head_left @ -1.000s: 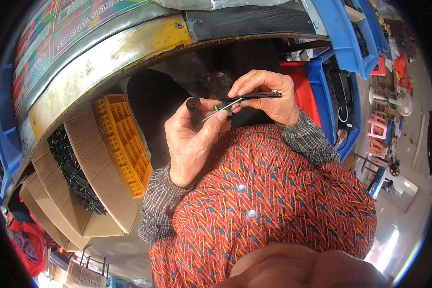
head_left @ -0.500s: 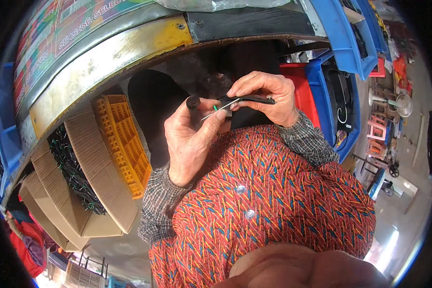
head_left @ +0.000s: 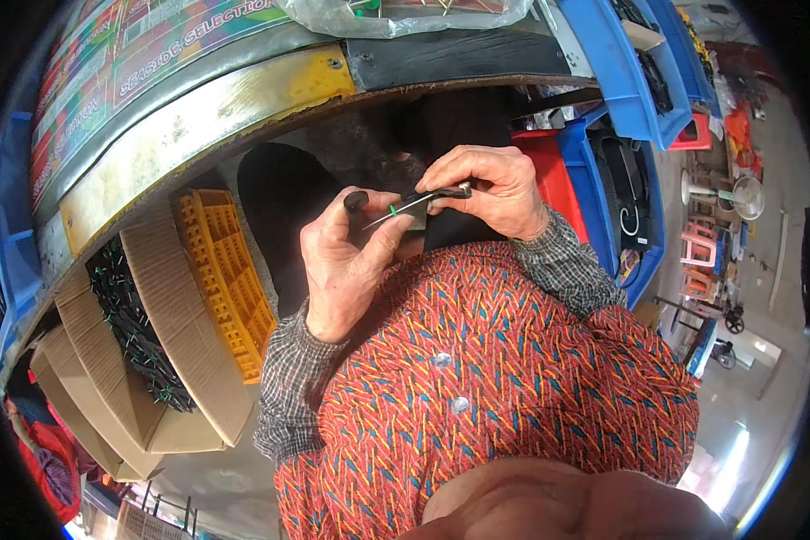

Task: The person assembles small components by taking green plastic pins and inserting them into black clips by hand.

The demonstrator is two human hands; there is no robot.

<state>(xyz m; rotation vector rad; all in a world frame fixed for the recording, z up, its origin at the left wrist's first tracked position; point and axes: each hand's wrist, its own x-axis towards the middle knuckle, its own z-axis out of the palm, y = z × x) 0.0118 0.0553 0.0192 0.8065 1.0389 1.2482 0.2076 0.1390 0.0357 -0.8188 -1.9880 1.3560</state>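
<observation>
Over my lap, both hands work close together on a slim black piece (head_left: 441, 193) and a thin pale rod (head_left: 414, 201) with a small green bit (head_left: 393, 210) on it. My left hand (head_left: 342, 261) is closed, thumb and fingers pinching the rod by the green bit. A dark round knob-like end (head_left: 356, 201) shows by its fingers. I cannot tell whether the knob and the slim piece are one thing. My right hand (head_left: 499, 189) is closed too, gripping the slim black piece from the right, and its fingers hide part of it.
A bench with a metal edge (head_left: 180, 121) curves in front of me. On it lies a clear plastic bag (head_left: 414, 20). To the left stand an orange crate (head_left: 220, 279) and a cardboard box (head_left: 175, 301) of black pieces with green bits (head_left: 135, 333). Blue bins (head_left: 634, 85) are at right.
My right hand has shifted slightly left, and less of the black piece sticks out past its fingers. The view has moved a little, showing more of the plastic bag.
</observation>
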